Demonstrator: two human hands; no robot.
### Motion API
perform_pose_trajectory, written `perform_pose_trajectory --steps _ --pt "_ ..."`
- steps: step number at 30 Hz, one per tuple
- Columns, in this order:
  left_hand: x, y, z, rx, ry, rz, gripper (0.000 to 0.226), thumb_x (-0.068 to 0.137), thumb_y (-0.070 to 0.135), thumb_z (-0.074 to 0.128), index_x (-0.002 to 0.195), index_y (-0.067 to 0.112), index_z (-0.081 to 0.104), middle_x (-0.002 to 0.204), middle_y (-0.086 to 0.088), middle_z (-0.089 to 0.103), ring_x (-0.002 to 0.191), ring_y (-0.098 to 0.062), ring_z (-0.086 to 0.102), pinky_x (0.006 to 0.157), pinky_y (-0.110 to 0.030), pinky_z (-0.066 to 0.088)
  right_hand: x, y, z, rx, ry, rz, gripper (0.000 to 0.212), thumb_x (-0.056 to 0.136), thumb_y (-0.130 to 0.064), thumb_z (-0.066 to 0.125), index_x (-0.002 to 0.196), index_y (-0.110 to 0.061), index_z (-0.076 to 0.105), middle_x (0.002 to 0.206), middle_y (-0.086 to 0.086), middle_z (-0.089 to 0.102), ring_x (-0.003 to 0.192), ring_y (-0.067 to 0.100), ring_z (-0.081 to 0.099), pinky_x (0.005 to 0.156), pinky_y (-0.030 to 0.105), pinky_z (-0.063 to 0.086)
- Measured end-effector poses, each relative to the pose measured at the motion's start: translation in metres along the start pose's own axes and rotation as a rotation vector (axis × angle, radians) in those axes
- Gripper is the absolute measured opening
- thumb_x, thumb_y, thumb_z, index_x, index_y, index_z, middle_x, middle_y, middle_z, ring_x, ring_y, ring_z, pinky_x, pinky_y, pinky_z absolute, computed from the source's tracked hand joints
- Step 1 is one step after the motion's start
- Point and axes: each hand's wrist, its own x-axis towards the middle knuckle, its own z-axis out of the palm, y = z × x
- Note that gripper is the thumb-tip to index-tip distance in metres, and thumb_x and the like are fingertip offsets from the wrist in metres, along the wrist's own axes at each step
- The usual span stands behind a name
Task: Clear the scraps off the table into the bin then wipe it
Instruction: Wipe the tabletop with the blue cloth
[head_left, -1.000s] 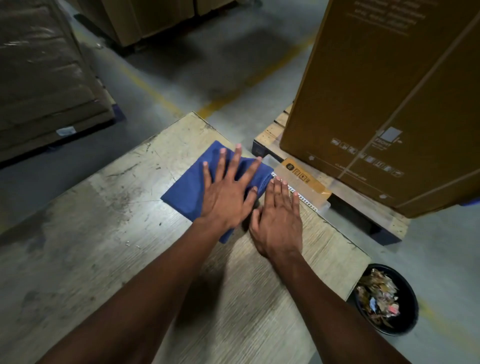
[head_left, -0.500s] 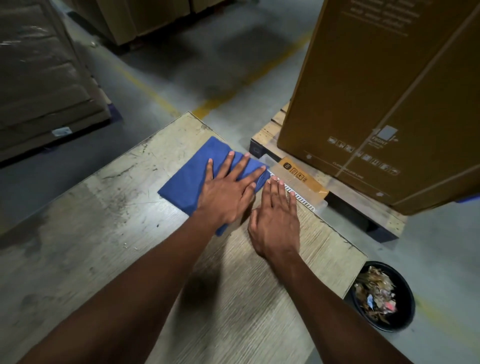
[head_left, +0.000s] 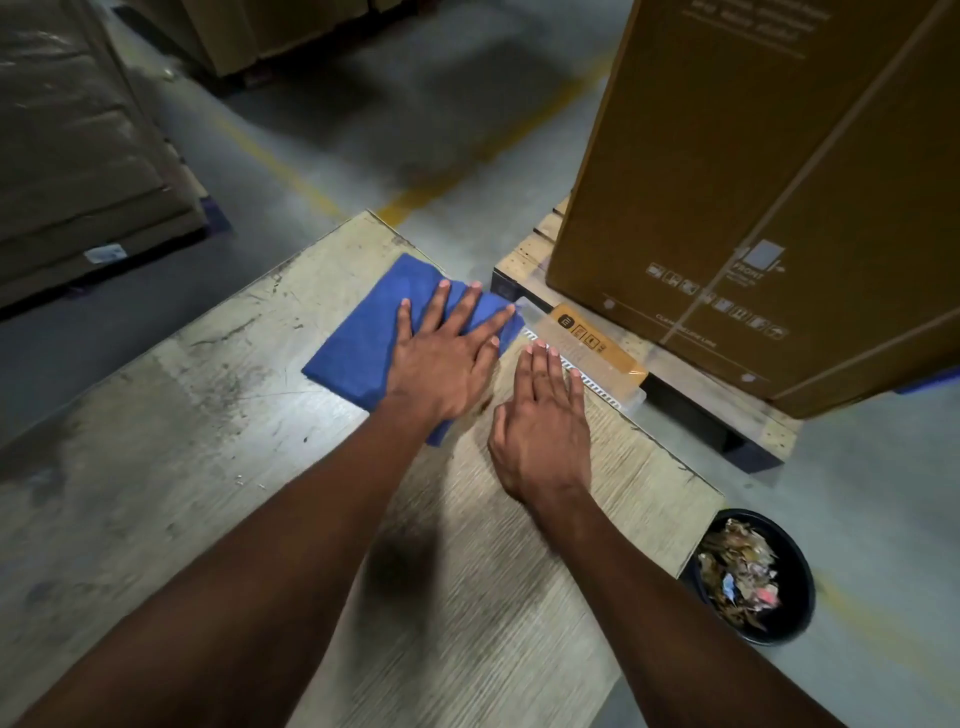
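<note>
Scraps (head_left: 737, 566) are sitting piled in the black bin (head_left: 789, 618) on the floor at four o'clock off the table's (head_left: 156, 415) corner, so the clearing looks done and wiping is under way. Left hand (head_left: 441, 364) is lying flat, fingers spread, pressing the folded blue cloth (head_left: 358, 338) onto the wood at twelve o'clock, probably to keep the whole pad in contact. Right hand (head_left: 540, 431) is resting flat and relaxed just beside it at one o'clock, gripping nothing, seemingly bracing near the far edge. A few small specks are showing at nine o'clock.
</note>
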Motion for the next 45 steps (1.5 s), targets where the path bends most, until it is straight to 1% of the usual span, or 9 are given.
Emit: perform_pose_trajectory --steps 4,9,14,20,22,26,31,37,45 --pt "-0.065 -0.005 0.011 0.008 -0.024 0.078 0.061 0.105 0.061 -0.003 0.164 0.057 -0.015 0.181 0.014 -0.011 0.166 -0.021 -0.017 0.131 -0.063 -0.003 -0.001 -0.001 -0.004 0.008 0.0 -0.009 0.082 0.098 -0.045 -0.004 0.171 -0.008 -0.003 0.181 0.014 -0.005 0.168 0.026 -0.007 0.136 0.049 0.002" --pt "-0.034 -0.022 0.006 -0.018 0.042 -0.009 0.057 0.11 0.058 0.005 0.164 0.06 -0.012 0.181 0.012 -0.003 0.167 -0.022 -0.011 0.131 -0.064 -0.003 -0.002 -0.001 -0.001 -0.006 0.006 -0.001 0.075 0.108 -0.043 0.017 0.171 -0.007 -0.002 0.181 0.014 -0.005 0.168 0.026 -0.005 0.136 0.048 0.002" --pt "0.019 -0.016 -0.002 -0.03 0.046 -0.086 0.058 0.111 0.056 0.009 0.166 0.057 -0.006 0.182 0.008 -0.001 0.168 -0.028 -0.008 0.13 -0.068 -0.001 0.0 -0.002 -0.001 -0.007 0.003 0.003 0.075 0.11 -0.044 0.022 0.172 -0.008 -0.002 0.181 0.014 -0.005 0.168 0.026 -0.007 0.136 0.048 0.001" --pt "-0.074 0.0 0.015 0.02 0.017 0.033 0.062 0.11 0.055 0.005 0.169 0.046 -0.013 0.181 0.011 -0.013 0.166 -0.021 -0.018 0.132 -0.06 -0.004 -0.002 -0.002 -0.002 -0.022 0.021 -0.002 0.082 0.099 -0.045 0.003 0.172 -0.006 0.003 0.181 0.015 0.001 0.168 0.026 -0.001 0.136 0.048 0.002" --pt "-0.097 -0.012 0.02 0.013 0.021 0.064 0.061 0.111 0.054 0.004 0.17 0.045 -0.011 0.181 0.013 -0.011 0.166 -0.018 -0.015 0.133 -0.057 -0.002 -0.002 -0.002 -0.003 -0.025 0.02 0.003 0.08 0.101 -0.044 0.007 0.172 -0.006 0.002 0.181 0.015 0.0 0.168 0.026 -0.001 0.136 0.047 0.003" --pt "-0.075 -0.047 0.016 -0.004 0.063 0.062 0.06 0.112 0.052 0.003 0.169 0.044 -0.014 0.18 0.014 -0.01 0.167 -0.016 -0.013 0.133 -0.056 0.0 -0.001 -0.002 -0.003 -0.027 0.011 0.005 0.076 0.109 -0.043 0.021 0.172 -0.007 0.001 0.181 0.015 -0.002 0.168 0.027 -0.001 0.136 0.047 0.003" --pt "-0.044 -0.061 -0.001 -0.062 0.014 0.175 0.069 0.111 0.053 0.015 0.172 0.035 -0.011 0.18 0.015 -0.01 0.166 -0.01 -0.014 0.134 -0.054 -0.001 -0.001 -0.004 -0.002 -0.04 0.036 0.007 0.08 0.102 -0.043 0.014 0.171 -0.005 0.007 0.18 0.016 0.005 0.168 0.028 0.005 0.136 0.048 0.006" --pt "-0.038 -0.051 0.008 -0.051 0.055 -0.267 0.085 0.104 0.078 0.007 0.172 0.031 -0.008 0.18 -0.007 -0.019 0.165 -0.033 -0.02 0.131 -0.062 -0.011 0.0 -0.004 0.002 -0.031 0.06 0.004 0.076 0.106 -0.041 0.023 0.171 -0.004 0.011 0.18 0.016 0.008 0.168 0.029 0.006 0.136 0.049 0.006" --pt "-0.098 -0.044 0.012 0.023 0.02 -0.124 0.098 0.098 0.086 0.008 0.173 0.026 -0.01 0.181 -0.001 -0.017 0.166 -0.025 -0.02 0.133 -0.057 -0.006 0.0 -0.002 0.001 -0.06 0.057 -0.009 0.079 0.105 -0.046 0.011 0.171 -0.005 0.009 0.18 0.016 0.008 0.168 0.028 0.006 0.136 0.049 0.007"
